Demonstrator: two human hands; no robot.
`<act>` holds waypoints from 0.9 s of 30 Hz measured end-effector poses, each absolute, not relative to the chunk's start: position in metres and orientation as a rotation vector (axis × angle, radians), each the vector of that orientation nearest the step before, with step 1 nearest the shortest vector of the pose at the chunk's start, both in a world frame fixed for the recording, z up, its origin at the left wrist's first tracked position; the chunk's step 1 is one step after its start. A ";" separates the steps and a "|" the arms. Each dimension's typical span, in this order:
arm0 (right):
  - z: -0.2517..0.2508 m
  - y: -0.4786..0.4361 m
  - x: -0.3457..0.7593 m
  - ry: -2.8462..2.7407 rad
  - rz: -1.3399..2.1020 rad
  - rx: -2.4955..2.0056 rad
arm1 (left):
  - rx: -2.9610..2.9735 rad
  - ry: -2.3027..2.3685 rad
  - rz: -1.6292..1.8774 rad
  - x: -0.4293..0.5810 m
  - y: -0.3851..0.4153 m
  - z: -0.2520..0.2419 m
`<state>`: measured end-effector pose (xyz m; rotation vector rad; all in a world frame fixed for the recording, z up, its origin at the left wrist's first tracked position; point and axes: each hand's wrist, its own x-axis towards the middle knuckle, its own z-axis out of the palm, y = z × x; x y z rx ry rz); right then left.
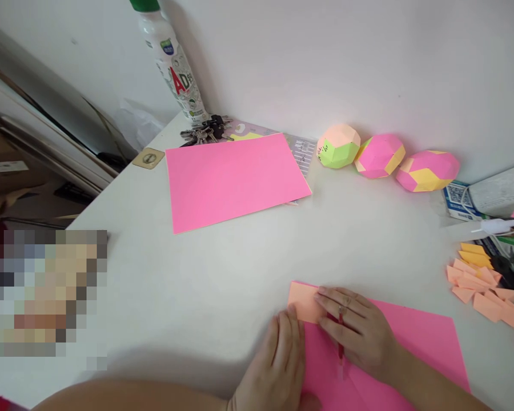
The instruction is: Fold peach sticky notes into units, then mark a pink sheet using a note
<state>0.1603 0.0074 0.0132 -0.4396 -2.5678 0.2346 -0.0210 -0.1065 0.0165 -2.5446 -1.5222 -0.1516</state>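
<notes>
A pink sheet (420, 337) lies at the front edge under both hands. A small peach paper piece (305, 302) rests at its upper left corner. My left hand (280, 357) lies along the sheet's left edge, fingers close together, their tips at the lower left of the peach piece. My right hand (357, 331) presses its fingertips on the right part of the peach piece and holds a thin red pen (341, 351), which points down toward the pink sheet. What lies under my right palm is hidden.
Another pink sheet (235, 182) lies farther back. Three folded paper polyhedra (380, 156) stand by the wall. A bottle (175, 68) and keys (205, 130) are at the back left. Folded peach pieces (475, 279) lie at the right.
</notes>
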 end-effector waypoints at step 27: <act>0.015 0.009 0.161 -2.583 0.289 -0.456 | -3.415 -1.413 -0.320 -0.092 -0.015 0.044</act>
